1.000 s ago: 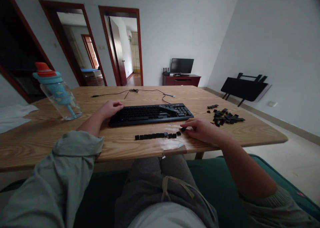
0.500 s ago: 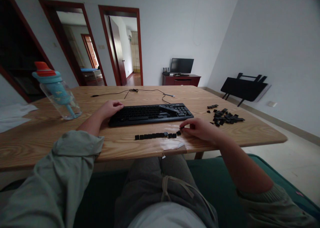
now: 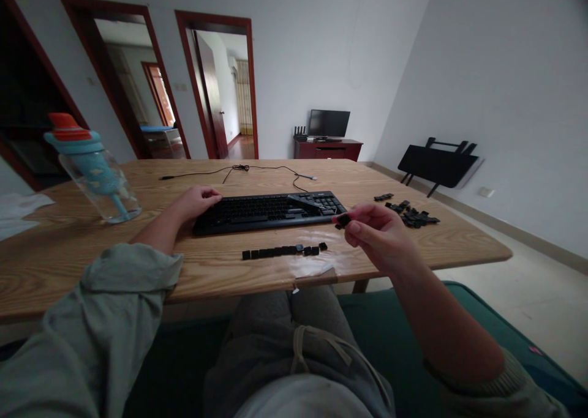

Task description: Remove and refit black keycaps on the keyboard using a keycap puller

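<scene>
And here's the right grip [image 3: 379, 240], up over the counter [image 3: 206, 274], thumb and index finger pinching a small black keycap [image 3: 343, 220] at their tips! The keyboard [image 3: 250, 217] lies just left of that grip and a little beyond it, and across its right half slants a dark, slender piece [image 3: 305, 204]; what it is, I cannot tell. Down and to the left of the right grip, look at that row of keycaps [image 3: 275, 252], most of them edge to edge, one lighter cap [image 3: 300, 248] catching the eye, the rightmost one sitting slightly apart. Out beyond the right grip and to its right, a loose heap of keycaps [image 3: 416, 217], with a smaller cluster [image 3: 383, 197] just past it! Over to the left grip [image 3: 197, 202]: fingers curled, touching the keyboard's far left corner, though whether they pinch it I cannot tell. Farther off than both grips, a thin black cable [image 3: 271, 167] winds across the counter, bunched midway. And left of the left grip stands a clear bottle [image 3: 103, 188], blue-lidded, orange on top.
</scene>
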Demonstrator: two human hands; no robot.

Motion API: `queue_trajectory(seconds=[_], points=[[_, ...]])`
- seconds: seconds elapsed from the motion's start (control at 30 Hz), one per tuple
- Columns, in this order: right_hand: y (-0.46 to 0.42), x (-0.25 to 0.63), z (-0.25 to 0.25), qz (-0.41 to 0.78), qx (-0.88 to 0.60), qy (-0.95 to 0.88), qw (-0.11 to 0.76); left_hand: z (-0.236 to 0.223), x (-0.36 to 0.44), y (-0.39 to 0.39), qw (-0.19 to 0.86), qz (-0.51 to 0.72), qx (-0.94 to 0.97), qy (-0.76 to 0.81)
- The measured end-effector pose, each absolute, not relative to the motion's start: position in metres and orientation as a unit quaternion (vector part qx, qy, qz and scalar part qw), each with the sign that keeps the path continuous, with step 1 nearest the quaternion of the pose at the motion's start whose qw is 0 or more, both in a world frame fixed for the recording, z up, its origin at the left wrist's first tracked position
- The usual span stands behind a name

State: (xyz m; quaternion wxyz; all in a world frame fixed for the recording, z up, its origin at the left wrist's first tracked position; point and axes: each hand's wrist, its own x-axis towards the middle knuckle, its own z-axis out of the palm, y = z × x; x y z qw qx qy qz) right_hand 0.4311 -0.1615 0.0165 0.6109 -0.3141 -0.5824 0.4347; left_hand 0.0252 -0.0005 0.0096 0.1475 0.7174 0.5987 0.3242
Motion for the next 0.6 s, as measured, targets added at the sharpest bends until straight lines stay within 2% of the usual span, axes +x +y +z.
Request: queue_trajectory(seconds=[0.23, 0.4, 0.47, 0.6], points=[[-0.165, 0.432, 0.023, 0.374, -0.294, -0.639, 0.605, 0.012, 0.027, -0.003, 0.145, 0.330, 0.722, 0.591], [-0.089, 0.441, 0.044, 0.215, -0.364, -0.691, 0.586, 0.011, 0.026, -0.002, 0.146, 0.325, 0.730, 0.583], [-0.043, 0.444, 0.048, 0.140, -0.427, -0.712, 0.540, 0.010, 0.025, 0.000, 0.147, 0.322, 0.727, 0.588], [0.020, 0.449, 0.035, 0.083, -0.561, -0.753, 0.333, 0.009, 0.022, 0.002, 0.143, 0.329, 0.721, 0.593]])
